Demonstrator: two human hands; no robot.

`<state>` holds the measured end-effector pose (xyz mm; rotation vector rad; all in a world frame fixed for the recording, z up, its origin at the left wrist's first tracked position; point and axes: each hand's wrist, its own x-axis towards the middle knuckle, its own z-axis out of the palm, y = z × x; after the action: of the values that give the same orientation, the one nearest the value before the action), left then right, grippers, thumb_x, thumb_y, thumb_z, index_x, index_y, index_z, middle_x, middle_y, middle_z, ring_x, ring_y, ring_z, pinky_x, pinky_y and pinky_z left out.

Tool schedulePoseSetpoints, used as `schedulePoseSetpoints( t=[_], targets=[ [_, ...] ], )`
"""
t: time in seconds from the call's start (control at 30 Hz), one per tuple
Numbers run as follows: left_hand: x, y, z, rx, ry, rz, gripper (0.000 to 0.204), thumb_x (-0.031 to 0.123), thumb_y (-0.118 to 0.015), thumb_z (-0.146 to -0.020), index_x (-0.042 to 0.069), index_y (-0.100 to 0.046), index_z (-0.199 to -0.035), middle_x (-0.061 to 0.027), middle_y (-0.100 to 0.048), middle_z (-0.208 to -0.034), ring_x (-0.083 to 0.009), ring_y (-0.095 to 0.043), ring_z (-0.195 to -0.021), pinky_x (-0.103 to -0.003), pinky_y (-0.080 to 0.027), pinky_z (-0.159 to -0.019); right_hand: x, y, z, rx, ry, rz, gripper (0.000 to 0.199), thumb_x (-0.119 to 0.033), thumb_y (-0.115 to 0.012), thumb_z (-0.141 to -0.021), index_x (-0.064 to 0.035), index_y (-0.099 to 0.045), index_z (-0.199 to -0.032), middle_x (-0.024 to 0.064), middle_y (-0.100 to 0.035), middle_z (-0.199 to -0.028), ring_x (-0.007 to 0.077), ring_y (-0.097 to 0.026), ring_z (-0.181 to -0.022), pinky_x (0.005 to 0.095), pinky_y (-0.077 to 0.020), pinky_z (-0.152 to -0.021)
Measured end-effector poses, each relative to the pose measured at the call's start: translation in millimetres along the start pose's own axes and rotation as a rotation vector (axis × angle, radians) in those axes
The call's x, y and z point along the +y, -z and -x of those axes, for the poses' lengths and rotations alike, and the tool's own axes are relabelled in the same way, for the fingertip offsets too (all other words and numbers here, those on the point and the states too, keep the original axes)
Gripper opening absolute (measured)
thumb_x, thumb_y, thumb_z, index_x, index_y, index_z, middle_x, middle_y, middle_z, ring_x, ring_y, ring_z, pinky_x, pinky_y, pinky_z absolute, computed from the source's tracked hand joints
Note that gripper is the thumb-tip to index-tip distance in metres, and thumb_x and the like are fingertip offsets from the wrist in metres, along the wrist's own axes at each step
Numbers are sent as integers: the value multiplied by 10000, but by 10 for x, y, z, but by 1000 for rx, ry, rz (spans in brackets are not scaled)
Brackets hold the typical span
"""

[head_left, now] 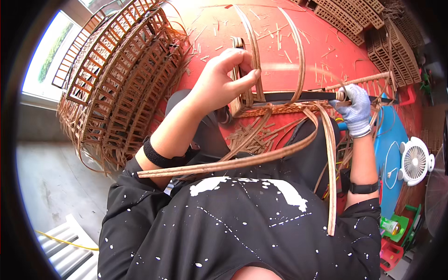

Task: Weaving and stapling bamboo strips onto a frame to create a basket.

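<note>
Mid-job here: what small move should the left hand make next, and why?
Probably draw the tall strip snug toward the woven frame: the left hand has thumb and fingers right at it, and the strip arches well out from the frame instead of lying along it. The gloved right hand, at the frame's right side, seems placed to steady things.

The head-worn fisheye camera looks steeply down and forward, over the white-flecked black shirt (214,233), at the bare left hand (223,77) and gloved right hand (357,109) close below.
</note>
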<state>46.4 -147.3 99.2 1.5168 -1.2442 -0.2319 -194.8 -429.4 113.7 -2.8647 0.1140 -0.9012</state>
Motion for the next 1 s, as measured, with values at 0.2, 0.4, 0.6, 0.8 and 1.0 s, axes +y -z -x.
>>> schedulePoseSetpoints(
  t=[0.2, 0.4, 0.6, 0.8, 1.0],
  targets=[
    [-134, -6, -32, 63, -58, 54, 153, 118, -687, -919, -8, -618, -969, -10, -576, -899, -109, -519, -850, -270, -443, -813, -116, -33, 150, -9, -171, 6, 520, -478, -896, -581, -66, -652, -782, 84, -597, -683, 291, -586, -656, 390, -460, -644],
    [-95, 23, -65, 116, 235, 338, 169, 123, -663, -952, -22, -675, -1038, -101, -668, -1188, -133, -594, -1111, -299, -456, -971, -242, -55, 37, 11, -204, -39, 430, -374, -904, -627, -66, -656, -796, 71, -598, -691, 244, -580, -647, 358, -465, -635],
    [-21, 136, 86, 308, 201, 482, 153, 94, -544, -1004, -18, -610, -1085, -140, -692, -1106, -187, -656, -1031, -329, -521, -918, -129, -136, -84, 10, -158, 14, 422, -425, -830, -683, -70, -643, -814, 77, -615, -707, 283, -618, -669, 397, -469, -639],
    [-70, 50, 489, 404, 448, 730, 135, 170, -505, -1016, 44, -539, -1048, -96, -663, -912, -209, -679, -879, -357, -539, -848, -30, -322, -179, 134, -83, 179, 476, -566, -758, -722, -113, -627, -784, 44, -588, -684, 272, -596, -669, 414, -427, -659],
    [-307, -385, 1039, 275, 850, 746, 132, 141, -566, -990, 31, -556, -1062, -84, -670, -853, -130, -661, -743, -252, -527, -667, -185, -350, -184, 211, -88, 227, 507, -597, -773, -685, -120, -634, -789, 18, -598, -697, 256, -599, -678, 400, -423, -716]
  ],
)
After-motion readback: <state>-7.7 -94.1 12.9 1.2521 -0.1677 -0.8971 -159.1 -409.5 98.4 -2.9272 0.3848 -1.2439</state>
